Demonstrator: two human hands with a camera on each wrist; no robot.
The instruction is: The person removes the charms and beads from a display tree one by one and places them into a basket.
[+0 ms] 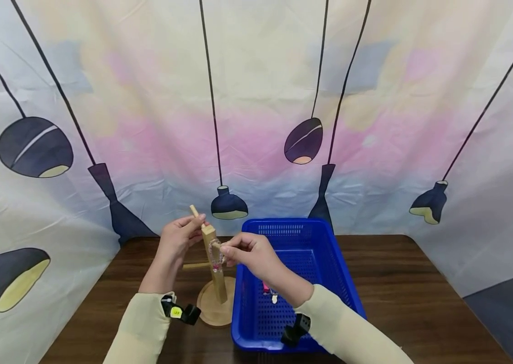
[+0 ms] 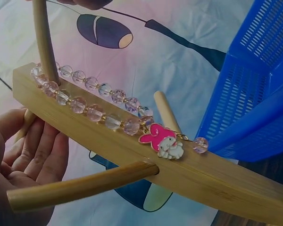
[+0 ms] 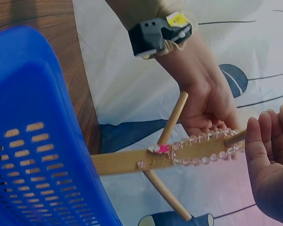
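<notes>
A wooden stand (image 1: 219, 288) with a post, round base and several pegs is tilted to the left. A bracelet of clear and pinkish beads (image 2: 94, 112) hangs looped over one peg, lying along the post. Its pink-and-white character charm (image 2: 164, 142) and a short chain with an end bead hang at the lower end. My left hand (image 1: 177, 237) holds a top peg (image 1: 194, 211) between thumb and fingers. On the opposite side, my right hand (image 1: 249, 250) pinches the end of the peg that bears the bracelet, the fingertips beyond the beads (image 3: 205, 159).
Right of the stand, a blue perforated basket (image 1: 347, 283) stands on the dark wooden table (image 1: 388, 283). Inside it lies a small piece with pink and pale parts (image 1: 274, 298), partly hidden by my right forearm. Behind the table hangs a cloth printed with lamps (image 1: 256, 101).
</notes>
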